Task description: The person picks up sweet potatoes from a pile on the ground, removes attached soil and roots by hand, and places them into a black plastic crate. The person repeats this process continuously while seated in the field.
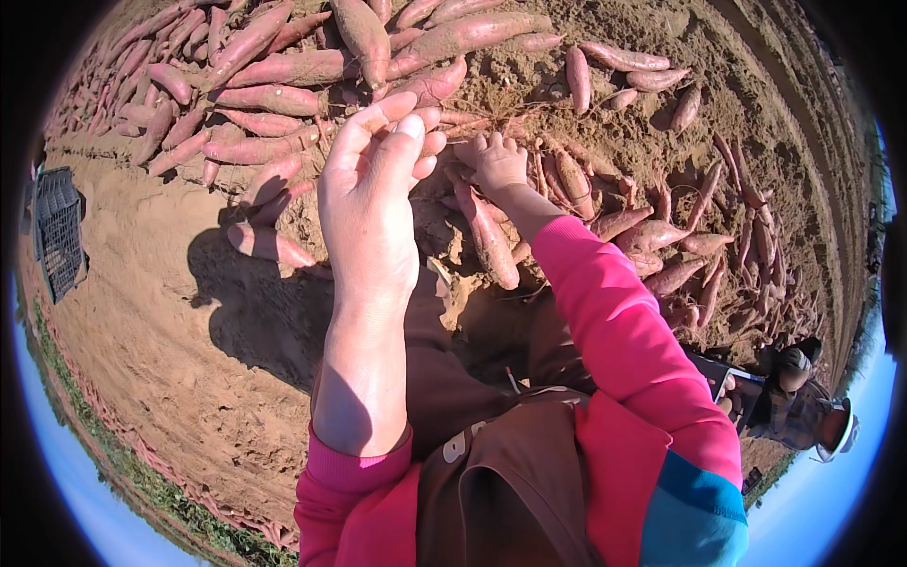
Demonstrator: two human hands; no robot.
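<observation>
My left hand is raised in front of me, its fingers curled toward the thumb. Whether anything small lies inside those fingers is hidden. Just beyond its fingertips is a thick pink sweet potato on the pile. Lower and to the right, my right hand reaches down with its fingers bent over the stem end of a sweet potato cluster. Its grip is partly hidden by the back of the hand. Below that hand a long sweet potato slants toward my legs. Thin roots spread just above it.
Sweet potatoes are heaped at the upper left, and more lie at the right. A black plastic crate stands at the far left on sandy soil. At the far right is a person in a white hat beside a container.
</observation>
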